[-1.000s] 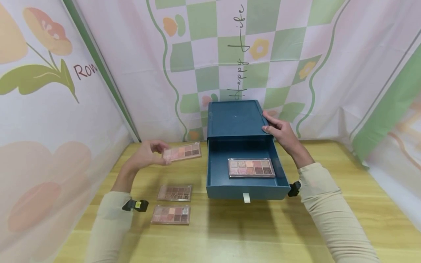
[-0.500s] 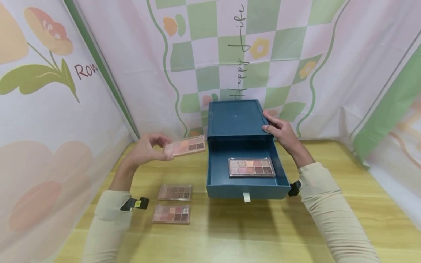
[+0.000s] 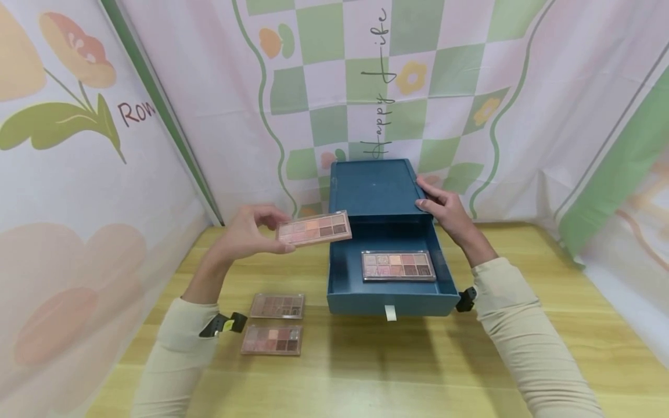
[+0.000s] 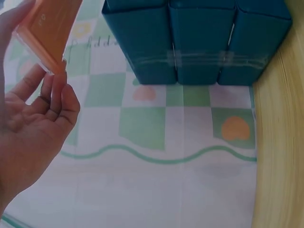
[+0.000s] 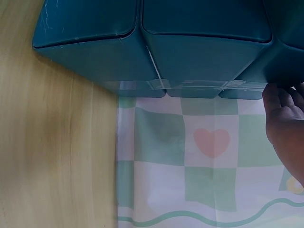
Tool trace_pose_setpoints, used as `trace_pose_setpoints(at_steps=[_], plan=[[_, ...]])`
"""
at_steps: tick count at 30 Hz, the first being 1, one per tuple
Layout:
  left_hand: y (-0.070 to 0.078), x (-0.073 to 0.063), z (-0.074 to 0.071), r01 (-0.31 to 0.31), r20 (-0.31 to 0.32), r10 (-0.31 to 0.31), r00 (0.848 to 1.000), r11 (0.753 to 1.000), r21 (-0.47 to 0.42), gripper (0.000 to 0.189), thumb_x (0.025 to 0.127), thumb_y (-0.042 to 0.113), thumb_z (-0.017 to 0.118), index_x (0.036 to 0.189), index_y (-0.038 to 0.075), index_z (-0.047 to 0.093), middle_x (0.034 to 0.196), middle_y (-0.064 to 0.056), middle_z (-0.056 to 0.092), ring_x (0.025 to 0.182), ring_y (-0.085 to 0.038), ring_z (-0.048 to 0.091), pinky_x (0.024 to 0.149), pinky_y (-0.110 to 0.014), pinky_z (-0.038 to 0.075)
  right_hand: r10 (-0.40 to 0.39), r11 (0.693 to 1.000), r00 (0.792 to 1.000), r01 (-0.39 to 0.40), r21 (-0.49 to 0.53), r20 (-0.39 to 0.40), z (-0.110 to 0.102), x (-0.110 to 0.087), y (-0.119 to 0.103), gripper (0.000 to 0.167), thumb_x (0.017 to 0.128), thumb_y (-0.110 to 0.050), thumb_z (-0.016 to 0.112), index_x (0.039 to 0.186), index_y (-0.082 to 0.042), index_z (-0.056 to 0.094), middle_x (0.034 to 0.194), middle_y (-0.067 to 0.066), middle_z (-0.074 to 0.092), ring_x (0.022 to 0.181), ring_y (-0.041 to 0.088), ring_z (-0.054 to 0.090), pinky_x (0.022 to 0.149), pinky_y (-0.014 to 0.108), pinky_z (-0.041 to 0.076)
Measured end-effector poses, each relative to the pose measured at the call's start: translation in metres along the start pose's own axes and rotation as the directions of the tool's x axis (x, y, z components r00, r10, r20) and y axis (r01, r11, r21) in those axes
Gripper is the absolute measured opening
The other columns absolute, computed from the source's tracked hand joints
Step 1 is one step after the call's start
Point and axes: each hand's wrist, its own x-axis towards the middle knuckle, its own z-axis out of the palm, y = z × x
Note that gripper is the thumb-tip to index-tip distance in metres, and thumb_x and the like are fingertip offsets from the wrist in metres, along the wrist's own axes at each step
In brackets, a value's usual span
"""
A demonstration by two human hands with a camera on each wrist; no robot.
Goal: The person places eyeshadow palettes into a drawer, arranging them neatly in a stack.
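My left hand [image 3: 251, 235] pinches an eyeshadow palette [image 3: 313, 228] between thumb and fingers, its right end overlapping the left edge of the pulled-out blue drawer [image 3: 345, 284]. In the left wrist view the palette's underside [image 4: 52, 28] looks orange. Another eyeshadow palette [image 3: 398, 266] lies flat in the drawer, toward its right front. My right hand [image 3: 446, 209] rests against the upper right side of the blue drawer cabinet [image 3: 373, 188], fingers extended along it and thumb near the top's front edge. A small white pull tab [image 3: 390, 313] hangs from the drawer front.
Two more palettes, a brownish one [image 3: 277, 306] and a pinkish one [image 3: 272, 340], lie on the wooden table [image 3: 376, 389] left of the drawer. Clear tape [image 5: 190, 85] joins three stacked cabinet units. A patterned curtain [image 3: 230, 116] stands close behind.
My left hand has carried the palette rightward and slightly up, from beside the cabinet to over the drawer's left edge. The right hand, the drawer and the other palettes have stayed put.
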Motion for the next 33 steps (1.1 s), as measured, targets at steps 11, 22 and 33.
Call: trace_pose_setpoints(at_steps=[11,22,33], plan=[[0.024,0.016,0.029,-0.031,0.043,0.031,0.999,0.999,-0.009,0.045,0.063,0.018,0.093,0.104,0.006,0.078,0.099,-0.009,0.075,0.088,-0.026,0.06,0.079,-0.029,0.052,0.001,1.0,1.0,-0.001,-0.01,-0.003,0.001,0.001,-0.002,0.061,0.104,-0.019,0.053,0.159,-0.008,0.028,0.17,0.012,0.019,0.158,0.032,0.018,0.099,-0.003,0.033],[0.039,0.029,0.061,-0.044,0.101,0.042,0.994,0.999,0.027,0.046,0.066,0.026,0.093,0.106,0.009,0.077,0.099,-0.005,0.072,0.092,-0.026,0.062,0.085,-0.038,0.055,0.01,1.0,1.0,-0.01,-0.015,-0.007,0.002,0.0,0.001,0.062,0.104,-0.019,0.054,0.158,-0.009,0.027,0.17,0.012,0.018,0.158,0.033,0.018,0.099,-0.003,0.033],[0.05,0.042,0.082,-0.074,0.153,0.059,0.986,0.993,0.094,0.047,0.067,0.032,0.093,0.106,0.012,0.078,0.098,-0.001,0.071,0.086,-0.016,0.06,0.076,-0.025,0.054,0.027,0.999,0.999,-0.028,-0.033,-0.025,0.001,0.001,-0.001,0.062,0.103,-0.023,0.056,0.158,-0.01,0.03,0.17,0.01,0.022,0.157,0.03,0.022,0.097,-0.003,0.035]])
